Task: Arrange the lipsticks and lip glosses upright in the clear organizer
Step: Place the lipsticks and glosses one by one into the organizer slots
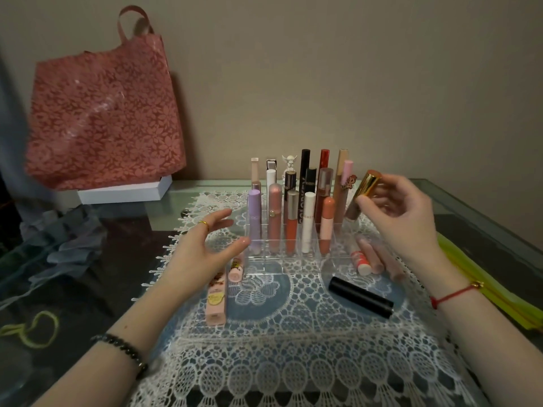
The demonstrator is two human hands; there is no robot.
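The clear organizer [266, 264] stands mid-table on the lace mat, with several lipsticks and glosses upright in its back and middle rows; its front row shows no tubes. My right hand [402, 218] holds a gold-capped gloss tube [364, 190] tilted, just right of the organizer. My left hand [202, 245] hovers with fingers spread at the organizer's left side, holding nothing. Loose on the mat lie a pink boxed gloss [217, 298], a small pink tube [236, 268], a black lipstick [360, 296] and several pink tubes [371, 259].
A pink floral bag [102, 113] sits on a white box [123, 192] at the back left. Grey fabric [64, 242] lies left of the lace mat [293, 348]. Yellow-green sheets [493, 277] lie along the right edge. The wall is close behind the organizer.
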